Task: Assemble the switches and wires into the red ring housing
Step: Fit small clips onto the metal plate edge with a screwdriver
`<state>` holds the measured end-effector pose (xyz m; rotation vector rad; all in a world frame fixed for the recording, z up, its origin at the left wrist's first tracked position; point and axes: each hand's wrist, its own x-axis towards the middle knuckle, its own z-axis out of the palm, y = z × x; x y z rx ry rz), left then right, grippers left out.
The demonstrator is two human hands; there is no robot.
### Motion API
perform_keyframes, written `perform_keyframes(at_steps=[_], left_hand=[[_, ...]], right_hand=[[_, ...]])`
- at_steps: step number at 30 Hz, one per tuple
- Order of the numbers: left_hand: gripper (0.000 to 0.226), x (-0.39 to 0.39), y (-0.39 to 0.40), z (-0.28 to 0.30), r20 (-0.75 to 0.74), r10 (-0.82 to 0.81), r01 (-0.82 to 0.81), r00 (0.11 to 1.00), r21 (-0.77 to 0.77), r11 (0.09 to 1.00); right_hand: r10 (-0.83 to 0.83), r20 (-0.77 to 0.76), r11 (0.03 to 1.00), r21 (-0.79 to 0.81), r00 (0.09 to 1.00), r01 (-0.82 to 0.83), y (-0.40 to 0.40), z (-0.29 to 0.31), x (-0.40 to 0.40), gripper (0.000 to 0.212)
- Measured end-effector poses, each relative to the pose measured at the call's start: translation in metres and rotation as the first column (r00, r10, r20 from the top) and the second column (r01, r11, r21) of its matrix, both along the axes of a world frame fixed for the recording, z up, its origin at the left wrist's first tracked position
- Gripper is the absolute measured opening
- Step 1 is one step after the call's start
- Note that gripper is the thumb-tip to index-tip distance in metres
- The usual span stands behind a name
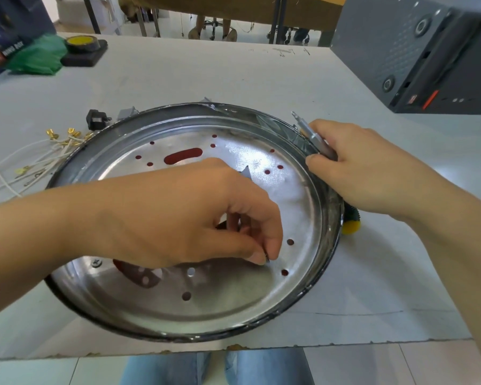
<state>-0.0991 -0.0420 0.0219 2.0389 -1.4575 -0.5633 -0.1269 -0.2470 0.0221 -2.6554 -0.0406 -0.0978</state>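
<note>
Metal plate (pixel 233 295) under pinching fingers (pixel 257 255)

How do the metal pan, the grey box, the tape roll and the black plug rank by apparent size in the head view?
1. Metal pan
2. Grey box, partly cut off
3. Tape roll
4. Black plug

The roll lies farther away, so the last two are unsure.

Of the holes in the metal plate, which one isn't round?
The long slot at the plate's far side, just beyond the left hand. It is an elongated oval showing red through it; the other fully visible holes are small circles.
</note>
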Motion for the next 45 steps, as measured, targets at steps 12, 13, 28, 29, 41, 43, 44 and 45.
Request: perform_keyframes(at_steps=[12,13,28,29,41,43,44,45], left_hand=[[0.014,-0.005,-0.016,0.005,-0.029,-0.016,0.018,0.999,0.063,0.998],[0.014,-0.005,-0.016,0.005,-0.027,-0.016,0.017,1.000,0.063,0.998],[0.015,-0.005,-0.015,0.006,-0.009,-0.009,0.009,1.000,0.065,0.998],[0.015,-0.005,-0.015,0.006,-0.011,-0.006,0.007,1.000,0.065,0.998],[0.014,-0.006,-0.017,0.006,-0.023,-0.017,0.018,1.000,0.074,0.997],[0.015,-0.006,-0.018,0.006,-0.029,-0.017,0.019,0.999,0.075,0.997],[0.015,-0.006,-0.018,0.006,-0.034,-0.016,0.018,0.999,0.077,0.997],[0.016,-0.006,-0.018,0.006,-0.036,-0.016,0.019,0.999,0.078,0.997]], right_hand=[[-0.008,-0.003,1.000,-0.019,1.000,0.008,0.002,-0.001,0.000,0.031],[-0.008,-0.004,1.000,-0.026,1.000,0.008,0.002,-0.001,0.001,0.031],[0.004,-0.032,0.993,-0.116,0.999,-0.008,0.004,0.003,0.002,0.032],[0.003,-0.034,0.993,-0.120,0.999,-0.007,0.004,0.003,0.002,0.032],[0.007,-0.037,0.991,-0.134,0.999,-0.012,0.004,0.005,0.003,0.033],[0.013,-0.047,0.992,-0.124,0.999,-0.019,0.005,0.005,0.003,0.032],[0.016,-0.052,0.993,-0.119,0.999,-0.022,0.005,0.006,0.003,0.032],[0.018,-0.056,0.993,-0.112,0.998,-0.024,0.005,0.006,0.003,0.032]])
